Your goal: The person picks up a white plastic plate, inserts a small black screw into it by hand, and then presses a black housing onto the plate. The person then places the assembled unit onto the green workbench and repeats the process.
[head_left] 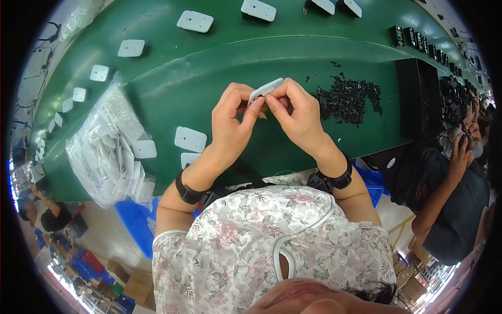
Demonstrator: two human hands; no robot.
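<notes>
Above the middle of the green table, my left hand [234, 111] and my right hand [296, 109] pinch a white plastic cover plate [267, 89] between them. The plate is tilted, and its underside is hidden by my fingers. A heap of small black parts [349, 99] lies just right of my right hand. Left of my left forearm, a white plate [190, 139] rests flat, with another white plate [189, 159] partly behind that arm. Farther left, a clear plastic bag [107, 152] is full of similar white plates.
Along the far side of the green table [172, 68] stands a spaced row of white plates [195, 21]. A black bin [418, 99] and a line of black housings [409, 37] are at the right. A person [449, 193] sits right; another [52, 214] is at far left. Blue crates [135, 222] stand below the edge.
</notes>
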